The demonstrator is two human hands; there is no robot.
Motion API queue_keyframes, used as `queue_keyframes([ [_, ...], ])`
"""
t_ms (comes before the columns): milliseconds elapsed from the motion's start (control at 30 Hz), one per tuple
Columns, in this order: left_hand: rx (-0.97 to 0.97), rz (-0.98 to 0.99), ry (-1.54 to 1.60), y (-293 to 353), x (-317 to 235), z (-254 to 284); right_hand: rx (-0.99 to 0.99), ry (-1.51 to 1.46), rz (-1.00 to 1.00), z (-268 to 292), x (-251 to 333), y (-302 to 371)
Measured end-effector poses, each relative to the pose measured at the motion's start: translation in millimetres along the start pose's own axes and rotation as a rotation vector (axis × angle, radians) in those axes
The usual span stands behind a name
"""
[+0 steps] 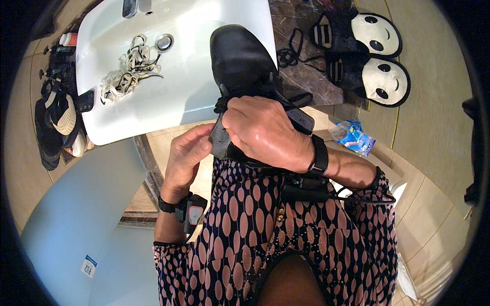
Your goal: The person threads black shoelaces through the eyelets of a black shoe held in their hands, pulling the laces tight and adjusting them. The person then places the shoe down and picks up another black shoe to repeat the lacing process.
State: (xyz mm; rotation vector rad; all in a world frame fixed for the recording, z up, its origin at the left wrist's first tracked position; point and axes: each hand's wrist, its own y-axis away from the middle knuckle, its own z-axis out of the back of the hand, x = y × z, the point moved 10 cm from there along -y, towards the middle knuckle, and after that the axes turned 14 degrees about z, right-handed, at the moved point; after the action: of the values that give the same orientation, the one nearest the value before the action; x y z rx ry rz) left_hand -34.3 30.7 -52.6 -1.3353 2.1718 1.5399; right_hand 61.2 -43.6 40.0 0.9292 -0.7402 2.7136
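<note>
Under and beyond the right hand (270,131), a black shoe (239,53)!
Clamping its top in closed fingers, touching its edge with the bent left hand (185,160), cannot tell if pinching; beyond, spotting pale laces (133,71) in a white sink (186,104).

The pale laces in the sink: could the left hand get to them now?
Probably yes: the left hand is by the black shoe, on the near side of the white sink, and only the sink's near edge seems to lie between it and the pale laces.
</note>
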Motion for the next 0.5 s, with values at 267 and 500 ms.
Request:
queue_keyframes([
  [267, -0.012, -0.098, -0.039, 0, -6, -4, 0.062, 0.097, 0.027, 4, 14, -10],
  [500, 0.033, -0.133, -0.013, -8, -4, -5, 0.029, -0.185, -0.021, -4, 0, -4],
])
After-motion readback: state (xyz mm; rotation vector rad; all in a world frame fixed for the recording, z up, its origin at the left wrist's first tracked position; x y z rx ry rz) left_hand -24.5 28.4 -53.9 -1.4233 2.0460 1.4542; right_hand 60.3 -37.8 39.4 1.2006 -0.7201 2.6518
